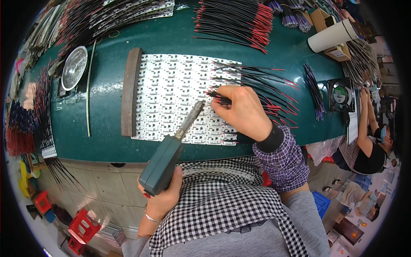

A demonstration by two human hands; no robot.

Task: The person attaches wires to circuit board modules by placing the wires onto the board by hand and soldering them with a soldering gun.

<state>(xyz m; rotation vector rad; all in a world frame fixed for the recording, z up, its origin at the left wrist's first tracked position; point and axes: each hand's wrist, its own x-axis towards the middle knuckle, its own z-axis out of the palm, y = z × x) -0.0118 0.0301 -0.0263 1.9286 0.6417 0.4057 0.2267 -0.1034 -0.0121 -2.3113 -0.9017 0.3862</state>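
My left hand point(168, 198) is closed around the dark green grip of a soldering gun point(162, 162). The gun's metal barrel points up and right, its tip close to the fingers of my right hand point(244, 110). Those fingers pinch a small bunch of black wires point(222, 99) over a panel of white circuit boards point(171, 103). Along the panel's right part, several black wires with red ends point(274, 88) lie in rows and extend right past its edge. My right hand covers some of them. The exact contact between tip and wires is too small to tell.
A brown bar point(131, 92) lies along the panel's left edge. Further left are a thin rod point(90, 90) and a metal dish point(75, 67). Wire bundles point(231, 21) lie at the back. Rightward are a purple-black bundle point(314, 92), a fan point(340, 95) and a co-worker point(368, 147).
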